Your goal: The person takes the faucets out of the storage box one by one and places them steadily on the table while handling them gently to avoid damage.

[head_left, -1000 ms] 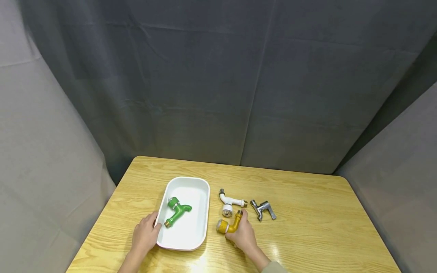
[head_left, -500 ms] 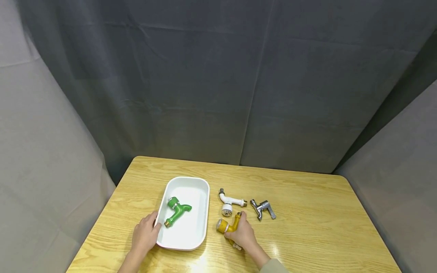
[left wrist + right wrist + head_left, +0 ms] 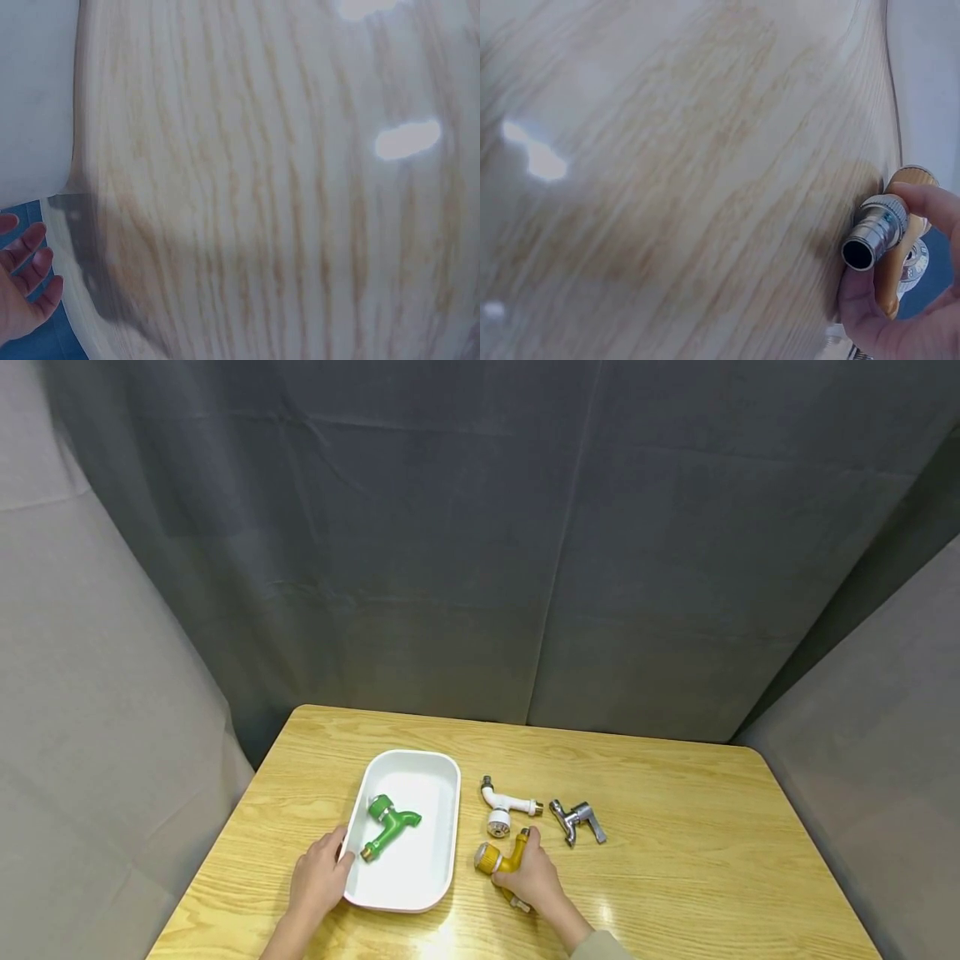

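My right hand [image 3: 534, 877] grips a yellow faucet [image 3: 511, 864] low over the table, its ribbed knob toward the tray. In the right wrist view, thumb and fingers pinch the faucet's body [image 3: 889, 274] behind its metal nozzle [image 3: 873, 234]. A green faucet [image 3: 387, 828] lies in the white tray [image 3: 431, 893]. Beside the tray's left side is my left hand [image 3: 318, 872], thumb at the rim; the left wrist view shows its fingers [image 3: 31, 271] relaxed and slightly spread. Behind the yellow faucet lies a white faucet [image 3: 510, 804], and to its right a chrome faucet [image 3: 577, 821].
The wooden table [image 3: 697, 852] extends right of the faucets and behind the tray. Dark curtain [image 3: 465, 568] hangs past its far edge, and grey curtains [image 3: 112, 693] flank both sides.
The right hand has tilted the yellow faucet slightly and drawn it a little toward the table's front, so its nozzle shows below the hand. The left hand and the tray stay put.
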The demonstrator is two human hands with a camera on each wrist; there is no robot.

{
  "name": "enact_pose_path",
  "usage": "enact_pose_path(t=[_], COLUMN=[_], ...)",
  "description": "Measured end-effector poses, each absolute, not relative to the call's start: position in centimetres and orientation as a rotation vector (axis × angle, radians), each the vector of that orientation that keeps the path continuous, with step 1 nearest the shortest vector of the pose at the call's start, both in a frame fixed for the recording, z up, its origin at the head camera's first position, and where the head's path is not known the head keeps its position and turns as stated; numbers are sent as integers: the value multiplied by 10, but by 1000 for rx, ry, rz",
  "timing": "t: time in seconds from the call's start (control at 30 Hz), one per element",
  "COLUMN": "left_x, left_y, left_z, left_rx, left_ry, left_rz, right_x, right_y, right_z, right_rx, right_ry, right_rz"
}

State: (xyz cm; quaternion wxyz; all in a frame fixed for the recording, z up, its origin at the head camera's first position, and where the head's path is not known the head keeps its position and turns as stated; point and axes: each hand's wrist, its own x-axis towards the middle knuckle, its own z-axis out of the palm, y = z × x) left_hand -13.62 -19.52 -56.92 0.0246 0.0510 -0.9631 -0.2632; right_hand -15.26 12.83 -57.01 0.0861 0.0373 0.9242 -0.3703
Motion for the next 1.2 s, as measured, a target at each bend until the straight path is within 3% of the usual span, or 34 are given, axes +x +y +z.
enact_pose_path(t=[0.83,1.2], left_x=[-136,-136], left_y=[-195,-196], left_z=[-571,-571], left_rx=[139,149], left_ry=[-2960,-2969], left_rz=[-805,-814], right_x=[-174,-185], right_y=[130,103], right_z=[-506,-495], right_rx=[-77,-445], right_ry=[2885,3042], right_rz=[-688,-772])
